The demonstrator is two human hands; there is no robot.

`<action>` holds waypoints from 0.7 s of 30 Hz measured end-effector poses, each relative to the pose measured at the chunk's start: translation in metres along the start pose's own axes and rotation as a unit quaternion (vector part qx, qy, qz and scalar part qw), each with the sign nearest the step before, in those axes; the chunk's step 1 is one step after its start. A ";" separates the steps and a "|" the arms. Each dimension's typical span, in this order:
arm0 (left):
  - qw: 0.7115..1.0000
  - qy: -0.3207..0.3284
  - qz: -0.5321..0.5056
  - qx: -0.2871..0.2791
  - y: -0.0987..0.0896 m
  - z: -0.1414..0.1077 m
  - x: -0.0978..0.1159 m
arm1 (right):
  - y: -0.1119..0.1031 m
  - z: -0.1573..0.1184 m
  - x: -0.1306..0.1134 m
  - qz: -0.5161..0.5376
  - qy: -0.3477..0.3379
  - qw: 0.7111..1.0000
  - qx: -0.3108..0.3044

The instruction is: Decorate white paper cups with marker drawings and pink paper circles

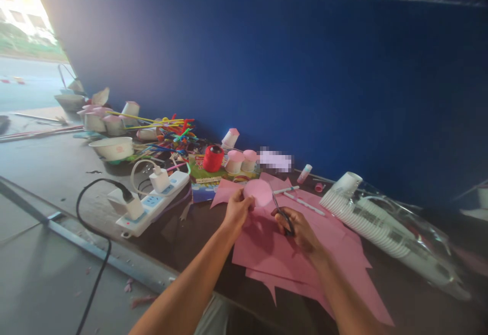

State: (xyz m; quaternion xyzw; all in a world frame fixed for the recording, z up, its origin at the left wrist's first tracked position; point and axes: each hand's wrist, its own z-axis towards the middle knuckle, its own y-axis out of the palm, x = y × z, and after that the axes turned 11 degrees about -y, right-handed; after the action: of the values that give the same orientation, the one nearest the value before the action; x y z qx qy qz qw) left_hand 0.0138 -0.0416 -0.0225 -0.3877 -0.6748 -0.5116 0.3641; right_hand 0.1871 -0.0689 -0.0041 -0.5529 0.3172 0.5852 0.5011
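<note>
My left fingers (237, 200) pinch a pink paper disc (259, 192) at its near left edge, holding it over the pink sheets (267, 246) on the counter (190, 238). My right fingers (298, 219) curl round the handles of the scissors (277, 207), blades at the disc's right edge; whether they touch it I cannot tell. Left of the pink sheets sits a white power strip (171, 188); just beyond the sheets are two pink-topped cups (234, 163) and a glue stick (304, 174); right of the sheets lie bagged white cups (375, 228).
</note>
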 end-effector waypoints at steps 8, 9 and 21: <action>1.000 0.005 0.003 0.006 0.000 0.002 -0.001 | 0.001 0.000 0.000 0.006 0.001 1.000 0.006; 1.000 0.006 0.001 0.007 0.000 0.001 -0.001 | 0.001 0.000 0.001 0.011 0.003 1.000 0.006; 1.000 -0.001 -0.011 0.009 0.000 0.001 0.001 | -0.003 0.002 0.011 0.004 -0.013 1.000 0.023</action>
State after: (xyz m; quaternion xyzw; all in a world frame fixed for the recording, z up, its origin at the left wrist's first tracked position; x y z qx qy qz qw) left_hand 0.0130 -0.0409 -0.0219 -0.3776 -0.6842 -0.5091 0.3608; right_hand 0.1903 -0.0634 -0.0132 -0.5322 0.3259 0.5870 0.5157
